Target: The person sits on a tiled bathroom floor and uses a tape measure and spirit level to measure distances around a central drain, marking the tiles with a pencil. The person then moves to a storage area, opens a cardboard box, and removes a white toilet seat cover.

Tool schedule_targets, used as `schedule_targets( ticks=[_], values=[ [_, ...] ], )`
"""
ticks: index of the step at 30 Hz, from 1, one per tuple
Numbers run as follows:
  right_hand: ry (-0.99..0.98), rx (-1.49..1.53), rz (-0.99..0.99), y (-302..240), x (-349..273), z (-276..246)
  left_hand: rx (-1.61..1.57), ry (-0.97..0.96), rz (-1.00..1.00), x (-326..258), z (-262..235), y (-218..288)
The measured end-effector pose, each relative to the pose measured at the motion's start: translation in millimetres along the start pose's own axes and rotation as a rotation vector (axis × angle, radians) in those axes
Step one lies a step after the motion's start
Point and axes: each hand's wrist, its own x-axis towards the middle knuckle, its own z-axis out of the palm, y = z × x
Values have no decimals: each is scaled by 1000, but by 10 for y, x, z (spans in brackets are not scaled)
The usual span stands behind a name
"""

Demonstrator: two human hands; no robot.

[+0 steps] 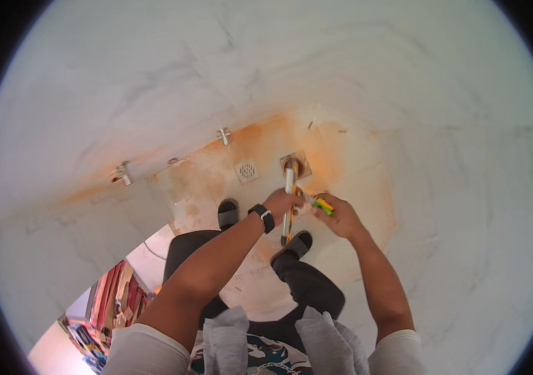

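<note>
The left hand (281,204) is closed around a pale tube (289,182), apparently to steady it; a green-and-yellow tool (323,206) is pinched beside it in the right hand (342,217). The tube's far end is seen at the drain hole (304,164); whether inserted cannot be told.
</note>
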Motion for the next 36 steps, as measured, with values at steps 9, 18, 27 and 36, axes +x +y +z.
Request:
schedule_targets(
  ticks=[9, 18, 27, 36],
  values=[
    [-177, -375, 944, 3405, -1608, 961, 35, 646, 170, 2839, -1348, -572],
    [263, -388, 822, 3719, -959, 1413, 381, 635, 207, 3182, -1161, -782],
    [282, -372, 814, 3756, -582, 1650, -42, 650, 180, 2855, -1290, -1668],
    [291, -323, 856, 3655, -383, 1757, 100, 594, 188, 2827, -1239, -1722]
  ],
)
